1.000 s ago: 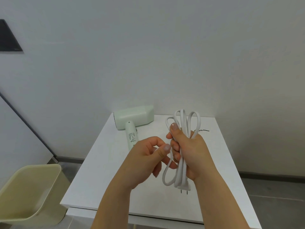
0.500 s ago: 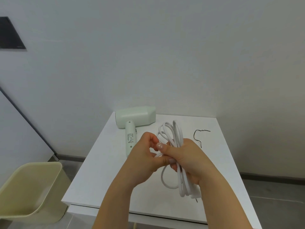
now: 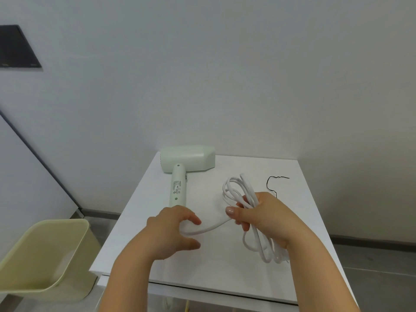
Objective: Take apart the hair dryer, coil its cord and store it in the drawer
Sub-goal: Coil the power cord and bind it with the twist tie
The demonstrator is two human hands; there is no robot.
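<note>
A pale green hair dryer (image 3: 184,159) lies on the white table (image 3: 225,271), its handle pointing toward me. My right hand (image 3: 267,219) grips a bundle of white cord (image 3: 238,188) in loops; loops stick out above the fist and hang below it. One strand of the cord runs left from the bundle to my left hand (image 3: 173,230), which pinches it just above the table, near the end of the dryer handle. The plug end at the bottom of the bundle is mostly hidden behind my right wrist.
A thin black wire tie (image 3: 273,183) lies on the table at the back right. A cream plastic bin (image 3: 45,255) stands on the floor to the left of the table. The wall is right behind the table.
My hands have come apart: the left hand has drawn one strand of cord out to the left and down toward the table. The bundle in my right hand has tilted and dropped a little.
</note>
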